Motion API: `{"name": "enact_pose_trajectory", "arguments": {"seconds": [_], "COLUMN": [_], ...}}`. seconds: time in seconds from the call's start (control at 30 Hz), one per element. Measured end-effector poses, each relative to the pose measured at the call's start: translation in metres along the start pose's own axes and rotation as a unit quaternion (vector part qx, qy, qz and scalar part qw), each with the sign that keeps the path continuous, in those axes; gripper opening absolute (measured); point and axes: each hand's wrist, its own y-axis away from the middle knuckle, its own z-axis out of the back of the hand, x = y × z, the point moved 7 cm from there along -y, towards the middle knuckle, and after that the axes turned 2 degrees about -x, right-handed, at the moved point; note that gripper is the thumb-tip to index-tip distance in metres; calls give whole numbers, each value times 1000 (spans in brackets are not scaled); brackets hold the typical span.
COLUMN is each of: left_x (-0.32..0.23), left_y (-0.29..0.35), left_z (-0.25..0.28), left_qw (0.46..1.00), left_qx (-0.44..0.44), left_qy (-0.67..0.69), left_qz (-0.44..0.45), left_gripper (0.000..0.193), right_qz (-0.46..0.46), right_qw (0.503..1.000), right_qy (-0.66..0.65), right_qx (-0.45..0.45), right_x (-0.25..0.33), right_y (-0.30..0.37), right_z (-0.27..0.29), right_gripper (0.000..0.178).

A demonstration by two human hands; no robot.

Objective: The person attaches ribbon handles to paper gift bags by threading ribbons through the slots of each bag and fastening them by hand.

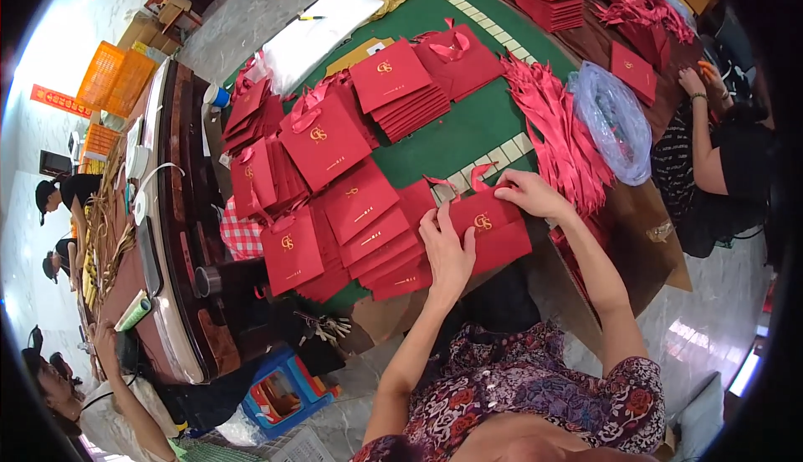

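Note:
A red paper gift bag (495, 243) with a gold emblem lies flat at the near edge of the green table, its top edge facing away from me. My left hand (447, 253) has its fingers bent over the bag's upper left corner, beside a red ribbon. At the upper right corner, my right hand (535, 195) pinches the top edge. A red ribbon handle (482, 175) rises from the bag between the hands. Left of it, more red bags (365, 202) overlap in stacks, and another ribboned bag (326, 138) lies beyond them.
Loose red ribbons (556, 127) lie in a heap on the right, beside a clear plastic bag (613, 123). Neat bag stacks (391, 77) stand farther back on the green tabletop (418, 159). A co-worker's hand (693, 82) shows at right. Keys (328, 326) hang at the near edge.

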Motion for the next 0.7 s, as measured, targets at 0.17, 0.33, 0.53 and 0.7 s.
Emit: {"name": "enact_pose_trajectory", "arguments": {"seconds": [0.17, 0.33, 0.53, 0.7], "left_x": [-6, -21, -18, -11], "left_y": [-2, -16, -37, -47], "left_z": [-2, 0, -31, -37], "left_qw": [996, 992, 991, 991], "left_qx": [-17, -27, 68, 111], "left_qy": [-83, -86, -72, -43], "left_qz": [-26, -84, -89, -57], "left_gripper": [63, 63, 45, 37], "right_qz": [42, 39, 17, 49], "right_qw": [978, 988, 986, 984], "right_qy": [97, 50, -46, 19], "right_qx": [-177, -140, -159, -171], "right_x": [-2, 26, 16, 12], "right_y": [11, 29, 26, 24], "right_z": [11, 20, 1, -10], "right_gripper": [17, 15, 10, 10]}}
